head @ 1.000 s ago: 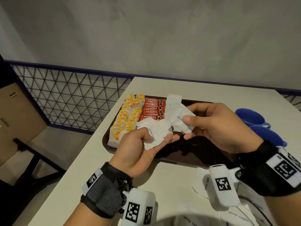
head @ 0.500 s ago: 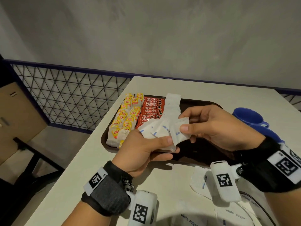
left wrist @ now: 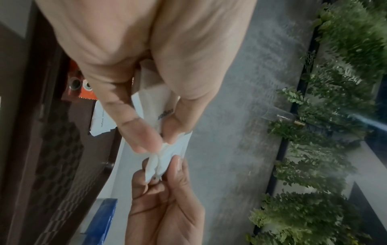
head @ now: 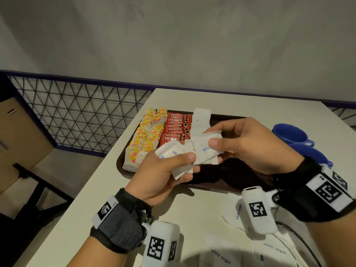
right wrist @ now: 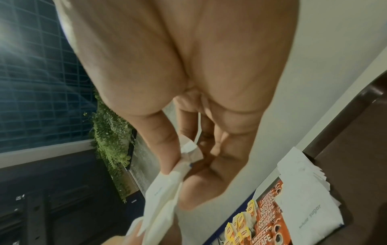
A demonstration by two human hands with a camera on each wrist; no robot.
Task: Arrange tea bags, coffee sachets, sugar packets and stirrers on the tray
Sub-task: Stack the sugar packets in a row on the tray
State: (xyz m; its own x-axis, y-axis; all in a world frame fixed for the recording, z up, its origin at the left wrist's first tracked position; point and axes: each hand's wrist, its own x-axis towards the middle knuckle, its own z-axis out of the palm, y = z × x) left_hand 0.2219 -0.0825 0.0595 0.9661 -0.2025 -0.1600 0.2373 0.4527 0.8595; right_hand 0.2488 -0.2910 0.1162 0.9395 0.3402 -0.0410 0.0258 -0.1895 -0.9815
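Both hands hold a bunch of white sugar packets [head: 200,151] above the dark brown tray [head: 227,174]. My left hand [head: 163,168] grips the bunch's left end, thumb on top. My right hand [head: 248,143] pinches its right end, thumb over the blue "white" print. The same packets [left wrist: 165,149] [right wrist: 165,190] show between the fingers in both wrist views. On the tray lie yellow-tagged tea bags [head: 146,135], red coffee sachets [head: 177,126] and a row of sugar packets [head: 200,120]. I see no stirrers.
More white sugar packets [head: 233,209] lie loose on the white table [head: 240,101] near me. Two blue cups [head: 289,133] stand right of the tray. A wire mesh railing [head: 77,112] runs along the table's left and far sides.
The two hands have drawn closer together. The packets each held apart are now gathered into one bunch between them.
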